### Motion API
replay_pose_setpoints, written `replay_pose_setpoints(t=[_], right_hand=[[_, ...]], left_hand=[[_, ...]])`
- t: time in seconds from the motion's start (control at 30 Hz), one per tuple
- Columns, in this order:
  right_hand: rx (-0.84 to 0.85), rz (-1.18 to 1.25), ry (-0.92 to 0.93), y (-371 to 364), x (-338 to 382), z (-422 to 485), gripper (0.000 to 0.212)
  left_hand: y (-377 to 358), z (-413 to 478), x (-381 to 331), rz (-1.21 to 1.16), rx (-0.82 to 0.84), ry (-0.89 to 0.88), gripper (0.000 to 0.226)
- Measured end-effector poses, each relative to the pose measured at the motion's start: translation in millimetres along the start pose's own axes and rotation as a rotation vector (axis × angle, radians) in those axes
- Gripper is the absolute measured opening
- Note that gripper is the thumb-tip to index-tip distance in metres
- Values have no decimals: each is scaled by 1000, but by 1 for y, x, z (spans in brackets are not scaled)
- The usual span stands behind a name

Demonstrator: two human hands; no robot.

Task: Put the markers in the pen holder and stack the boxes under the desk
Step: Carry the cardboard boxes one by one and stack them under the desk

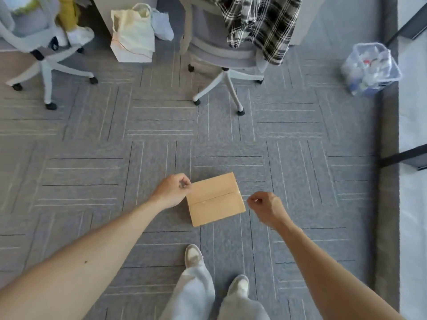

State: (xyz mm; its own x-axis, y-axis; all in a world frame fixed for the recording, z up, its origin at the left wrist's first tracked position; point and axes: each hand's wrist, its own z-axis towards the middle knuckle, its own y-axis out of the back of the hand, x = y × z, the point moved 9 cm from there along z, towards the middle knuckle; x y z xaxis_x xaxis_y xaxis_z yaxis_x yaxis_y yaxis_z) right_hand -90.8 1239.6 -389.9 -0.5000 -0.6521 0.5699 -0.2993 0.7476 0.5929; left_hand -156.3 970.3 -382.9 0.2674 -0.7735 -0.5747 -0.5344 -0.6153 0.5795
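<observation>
A flat brown cardboard box (pixel 216 199) with a taped seam across its top lies on the grey carpet in front of my feet. My left hand (pixel 173 190) hovers at the box's upper left corner. Its fingers are curled shut with nothing visible in them, and I cannot tell whether they touch the box. My right hand (pixel 265 207) is just right of the box, separated from it by a small gap, with its fingers curled shut on nothing. No markers or pen holder are in view.
Two white office chairs (pixel 227 72) (pixel 46 65) stand at the back, one with a plaid garment (pixel 261 26) draped over it. A cream tote bag (pixel 132 34) sits between them. A clear waste bin (pixel 372 69) stands at the right, near dark desk legs (pixel 402 158). My shoes (pixel 193 255) are just below the box.
</observation>
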Motion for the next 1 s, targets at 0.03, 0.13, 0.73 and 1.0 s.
replay_pose_setpoints(t=[0.03,0.13,0.73,1.0], right_hand=[[17,-21,11,-7,-5,16,22],[60,-60,16,-34,-32,66,16],[140,-273,-89,-210,-247,320,53],[153,-155,-241,-254,-287,377,85]], left_hand=[[-9,13,7,2,3,16,9],[-41,51,32,27,-5,48,10],[-265,255,275,-28,-147,501,79],[-302,297,335,-198,-120,621,105]])
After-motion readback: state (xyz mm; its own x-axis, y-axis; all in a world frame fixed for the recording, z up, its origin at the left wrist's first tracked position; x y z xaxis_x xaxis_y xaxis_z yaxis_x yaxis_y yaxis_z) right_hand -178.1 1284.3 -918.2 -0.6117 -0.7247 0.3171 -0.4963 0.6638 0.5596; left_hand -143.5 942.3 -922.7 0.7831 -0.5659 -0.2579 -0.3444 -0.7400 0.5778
